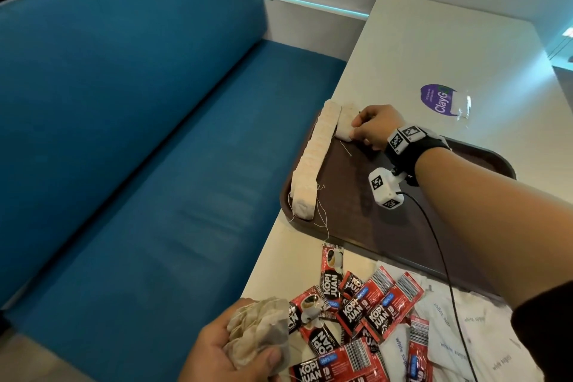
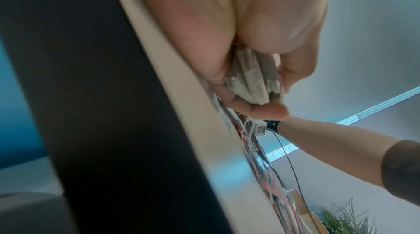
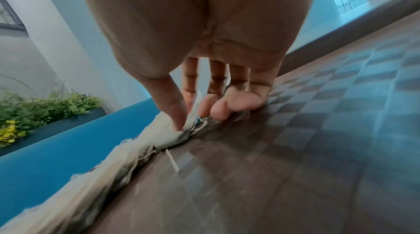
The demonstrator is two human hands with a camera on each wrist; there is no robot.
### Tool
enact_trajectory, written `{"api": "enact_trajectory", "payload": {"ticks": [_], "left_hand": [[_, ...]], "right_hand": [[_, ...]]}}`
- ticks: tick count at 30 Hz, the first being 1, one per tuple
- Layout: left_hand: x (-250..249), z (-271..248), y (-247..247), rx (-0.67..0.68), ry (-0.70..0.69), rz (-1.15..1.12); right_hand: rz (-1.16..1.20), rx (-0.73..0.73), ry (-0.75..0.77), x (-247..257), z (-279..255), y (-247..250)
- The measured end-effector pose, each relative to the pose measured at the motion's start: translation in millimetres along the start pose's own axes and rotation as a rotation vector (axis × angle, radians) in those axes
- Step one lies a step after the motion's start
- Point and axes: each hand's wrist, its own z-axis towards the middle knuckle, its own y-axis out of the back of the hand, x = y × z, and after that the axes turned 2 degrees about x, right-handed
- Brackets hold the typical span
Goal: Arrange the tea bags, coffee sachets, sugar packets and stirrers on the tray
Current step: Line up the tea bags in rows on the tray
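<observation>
A brown tray (image 1: 372, 220) lies on the white table, with a long row of tea bags (image 1: 313, 161) along its left edge. At the tray's far left corner my right hand (image 1: 356, 130) pinches a tea bag of a short second stack (image 1: 345, 124) beside that row; the right wrist view shows thumb and forefinger (image 3: 188, 112) on the tea bags (image 3: 168, 135). My left hand (image 1: 248, 347) grips a bunch of tea bags (image 1: 263, 319) at the table's near left edge, also visible in the left wrist view (image 2: 247, 83). Red coffee sachets (image 1: 372, 310) and white sugar packets (image 1: 459, 329) lie loose in front of the tray. No stirrers show.
A blue sofa (image 1: 155, 133) runs along the table's left side. A clear plastic bag with a purple label (image 1: 443, 101) lies beyond the tray. A black cable (image 1: 443, 273) hangs from my right wrist over the tray and packets. Most of the tray's floor (image 3: 295, 148) is bare.
</observation>
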Motion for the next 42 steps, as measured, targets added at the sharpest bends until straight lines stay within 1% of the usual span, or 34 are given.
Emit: {"api": "enact_trajectory", "payload": {"ticks": [9, 12, 14, 16, 18, 22, 24, 26, 29, 33, 36, 39, 42], "left_hand": [[0, -1, -1, -0.007, 0.028, -0.029], [-2, -1, -2, -0.013, 0.000, -0.077], [-1, 0, -2, -0.001, 0.004, -0.115], [2, -2, -2, 0.009, 0.008, -0.106], [2, -4, -1, 0.006, 0.002, -0.127], [-5, -8, -4, 0.023, -0.012, -0.149], [-4, -9, -6, 0.014, -0.023, -0.144], [-1, -9, -7, -0.020, -0.022, -0.110], [2, -8, -8, -0.061, -0.022, -0.135], [2, -11, -7, -0.025, -0.003, -0.147], [-1, -11, -10, -0.023, 0.000, -0.135], [-4, -12, -12, -0.028, -0.024, -0.142], [-5, -13, -12, -0.019, -0.037, -0.186]], "right_hand": [[-0.053, -0.048, 0.020, 0, 6, -8], [0.009, -0.080, 0.023, 1, -4, -2], [0.037, -0.100, 0.053, 6, -20, 4], [0.049, -0.091, 0.103, 16, -46, 9], [0.090, -0.059, 0.170, 28, -85, 14], [0.190, 0.054, 0.315, 48, -196, 22], [0.287, 0.126, 0.340, 49, -249, 20], [0.380, 0.181, 0.331, 40, -287, 8], [0.417, 0.223, 0.255, 18, -322, -25], [0.426, 0.186, 0.113, -7, -346, -68], [0.549, 0.195, 0.029, -12, -355, -84], [0.644, 0.189, 0.029, -8, -359, -90], [0.616, 0.149, 0.069, -10, -359, -92]]}}
